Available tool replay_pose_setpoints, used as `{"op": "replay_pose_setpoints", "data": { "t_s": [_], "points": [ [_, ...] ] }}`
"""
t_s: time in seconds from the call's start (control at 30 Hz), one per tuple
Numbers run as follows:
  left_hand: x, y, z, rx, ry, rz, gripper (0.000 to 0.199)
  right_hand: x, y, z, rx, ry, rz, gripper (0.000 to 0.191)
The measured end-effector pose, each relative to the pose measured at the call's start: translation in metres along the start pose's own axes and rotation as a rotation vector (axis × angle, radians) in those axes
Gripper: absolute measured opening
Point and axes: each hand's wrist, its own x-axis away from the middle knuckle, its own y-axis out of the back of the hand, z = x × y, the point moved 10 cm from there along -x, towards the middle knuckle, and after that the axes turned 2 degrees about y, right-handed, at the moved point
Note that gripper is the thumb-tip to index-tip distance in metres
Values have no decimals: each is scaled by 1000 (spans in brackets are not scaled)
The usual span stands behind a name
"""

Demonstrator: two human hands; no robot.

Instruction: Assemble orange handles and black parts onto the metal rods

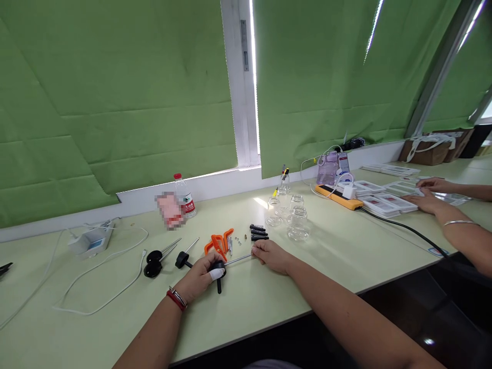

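Observation:
My left hand point(198, 279), with white tape on its thumb, is closed around a round black lid point(219, 266) that has a short black stem pointing down. From the lid a thin metal rod point(238, 260) runs to the right. My right hand point(269, 254) pinches the rod's far end; whether a small part sits in those fingertips is hidden. Just beyond my hands lie orange curved handles point(219, 244), short metal pins point(229, 245), tiny loose parts point(239, 241) and black pieces with springs point(259, 232). Left of my left hand are more black lids with rods point(154, 264).
Several clear glass jars point(298, 225) stand right of centre, one holding pens. A bottle point(188, 200) is at the back. White cables point(126, 292) lie left. An orange power strip point(338, 197) and stacked white cards point(388, 205) are right, beside another person's hands point(426, 200).

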Motion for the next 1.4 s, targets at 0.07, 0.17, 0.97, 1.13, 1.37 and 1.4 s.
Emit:
{"op": "replay_pose_setpoints", "data": {
  "t_s": [0.07, 0.17, 0.97, 1.13, 1.37, 1.4],
  "points": [
    [0, 0, 0, 3, 1, -1, 16, 0, -1, 1, -31, 12, 10, 18],
    [0, 0, 2, 8, 18, 1, 17, 0, -3, 0, -49, 29, 32, 12],
    [1, -1, 4, 7, 15, 13, 18, -2, -3, -5, -15, -1, 22, 20],
    [2, -1, 1, 3, 14, 10, 18, 0, -1, -1, -2, -6, 8, 24],
    [1, -1, 3, 14, 23, 6, 17, 1, -2, 3, -49, 30, 30, 15],
    [1, -1, 3, 13, 24, 4, 17, 1, -2, 2, -42, 35, 32, 14]
  ]
}}
